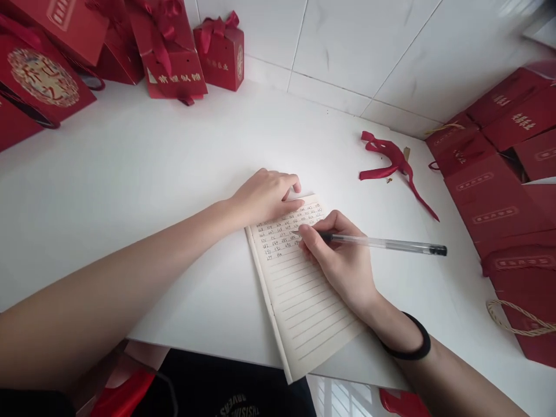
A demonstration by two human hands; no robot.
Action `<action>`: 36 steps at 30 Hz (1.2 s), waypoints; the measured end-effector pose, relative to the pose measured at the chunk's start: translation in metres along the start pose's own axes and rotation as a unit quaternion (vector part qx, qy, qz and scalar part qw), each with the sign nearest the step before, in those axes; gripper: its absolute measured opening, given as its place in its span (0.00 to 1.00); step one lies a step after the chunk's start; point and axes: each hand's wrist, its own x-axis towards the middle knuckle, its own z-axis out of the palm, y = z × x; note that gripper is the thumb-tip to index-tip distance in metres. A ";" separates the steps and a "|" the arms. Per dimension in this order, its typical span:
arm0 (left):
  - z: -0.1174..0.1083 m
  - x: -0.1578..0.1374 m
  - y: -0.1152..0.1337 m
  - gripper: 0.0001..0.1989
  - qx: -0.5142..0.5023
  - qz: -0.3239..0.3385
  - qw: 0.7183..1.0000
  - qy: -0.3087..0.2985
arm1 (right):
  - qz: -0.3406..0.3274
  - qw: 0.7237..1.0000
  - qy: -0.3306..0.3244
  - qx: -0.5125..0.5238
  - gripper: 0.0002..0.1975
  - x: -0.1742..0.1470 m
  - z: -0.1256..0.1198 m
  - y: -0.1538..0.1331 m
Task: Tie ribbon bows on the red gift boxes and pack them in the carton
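A lined notebook [310,313] lies tilted on the white table, its bottom corner reaching past the front edge. Rows of handwritten numbers fill the upper part of its page; the lower lines are blank. My right hand [343,260] rests on the page and grips a clear-barrelled pen [386,243] with a black end cap, its tip close to the written rows. Across the top of the page lies my left hand [271,194], palm down with fingers loosely bent and thumb on the paper, holding nothing. It covers part of the top rows. A black band circles my right wrist.
Red gift boxes [174,63] with ribbons stand at the back left by the tiled wall [339,52]. More red boxes [490,179] are stacked at the right, one with a rope handle [516,324]. A loose red ribbon [391,159] lies at the back right.
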 end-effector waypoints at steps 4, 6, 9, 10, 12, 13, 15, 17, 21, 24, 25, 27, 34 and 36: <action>0.002 0.001 -0.001 0.11 -0.005 0.002 1.000 0.012 | -0.041 0.997 -0.009 -0.069 0.12 -0.001 0.000 -0.002; 0.003 0.001 -0.001 0.11 -0.011 0.010 1.000 0.018 | -0.045 0.995 -0.016 -0.085 0.13 -0.001 0.000 -0.002; 0.004 0.001 -0.001 0.11 -0.018 0.009 1.000 0.020 | -0.042 0.993 -0.020 -0.113 0.15 -0.003 -0.001 -0.003; 0.004 0.001 -0.001 0.11 -0.019 0.006 1.000 0.020 | -0.038 0.992 -0.021 -0.120 0.16 -0.003 -0.002 -0.003; 0.004 0.002 0.000 0.10 -0.024 0.000 1.000 0.021 | -0.031 0.991 -0.024 -0.129 0.17 -0.004 -0.002 -0.003; 0.004 0.002 0.001 0.10 -0.029 -0.003 0.999 0.021 | -0.028 0.991 -0.026 -0.131 0.17 -0.004 -0.002 -0.003; 0.003 0.001 0.002 0.09 -0.041 -0.005 0.999 0.023 | -0.023 0.990 -0.031 -0.135 0.17 -0.004 -0.001 -0.003; 0.003 0.001 0.002 0.09 -0.050 -0.006 0.998 0.025 | -0.022 0.989 -0.035 -0.139 0.17 -0.004 -0.001 -0.003; 0.004 0.001 0.002 0.08 -0.041 -0.003 0.999 0.024 | -0.023 0.988 -0.034 -0.149 0.16 -0.003 -0.001 -0.003; 0.004 0.001 0.002 0.08 -0.034 -0.003 0.999 0.020 | -0.026 0.988 -0.031 -0.150 0.16 -0.003 -0.001 -0.003; 0.004 0.001 0.002 0.08 -0.035 -0.004 0.999 0.020 | -0.026 0.988 -0.031 -0.149 0.16 -0.003 -0.001 -0.002; 0.004 0.001 0.002 0.08 -0.039 -0.007 0.999 0.020 | -0.025 0.988 -0.033 -0.149 0.16 -0.003 -0.001 -0.002; 0.004 0.001 0.002 0.08 -0.052 -0.006 0.998 0.022 | -0.028 0.988 -0.033 -0.148 0.16 -0.002 -0.001 -0.002; 0.004 0.001 0.002 0.08 -0.045 -0.003 0.999 0.022 | -0.030 0.988 -0.033 -0.147 0.16 -0.002 -0.001 -0.002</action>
